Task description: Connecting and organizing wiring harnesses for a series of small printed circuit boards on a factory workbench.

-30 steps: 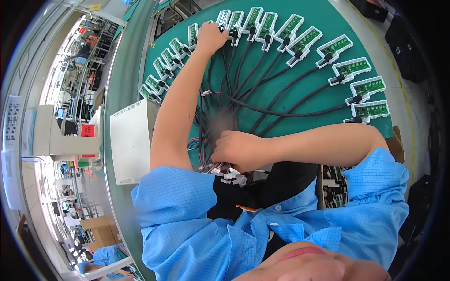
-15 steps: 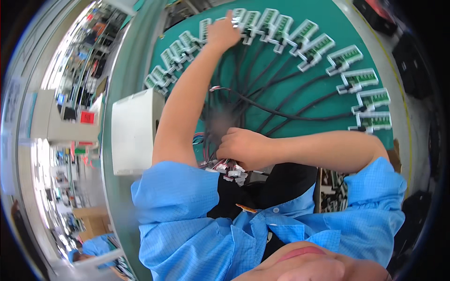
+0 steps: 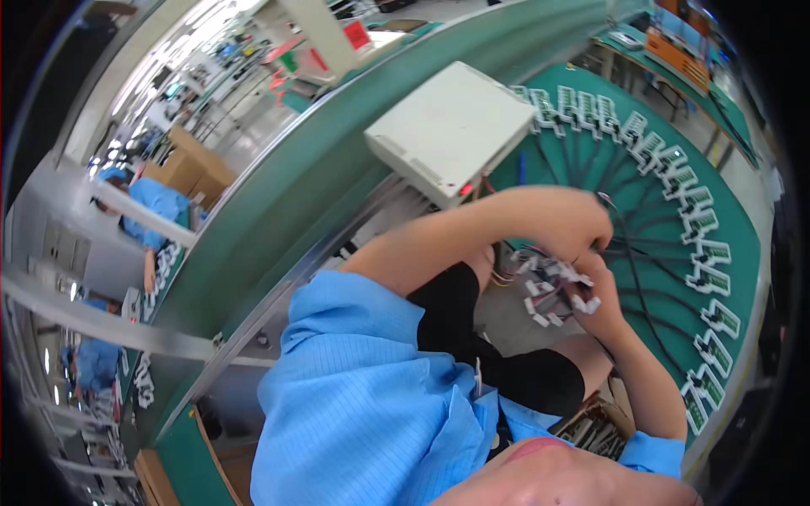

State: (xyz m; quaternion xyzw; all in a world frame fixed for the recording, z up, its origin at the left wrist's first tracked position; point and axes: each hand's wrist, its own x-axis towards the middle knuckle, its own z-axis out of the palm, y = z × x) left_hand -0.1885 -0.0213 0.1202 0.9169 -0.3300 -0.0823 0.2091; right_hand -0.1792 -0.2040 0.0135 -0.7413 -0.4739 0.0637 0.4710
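Note:
My left hand [image 3: 580,226] is closed, fingers curled down just above my right hand; what they pinch is hidden. My right hand [image 3: 601,302] is wrapped round a bundle of cable ends. White connectors [image 3: 540,305] on thin coloured wires hang out of that bundle, over my lap. From the two hands, black cables [image 3: 634,295] fan out across the green table [image 3: 567,162]. Each seems to run to a green circuit board in a white housing [image 3: 699,223]; several of these stand in an arc along the table's far and right edge.
A beige box-shaped device [image 3: 451,131] with a red light sits left of the cables. A green ledge with a metal rail [image 3: 291,228] runs along my left side. A carton of parts [image 3: 603,422] stands low at my right. Co-workers in blue [image 3: 156,207] work at the left.
My left hand has come back from the boards at the far edge to beside my right hand. The view has turned to the left. My right hand still holds the cable bundle.

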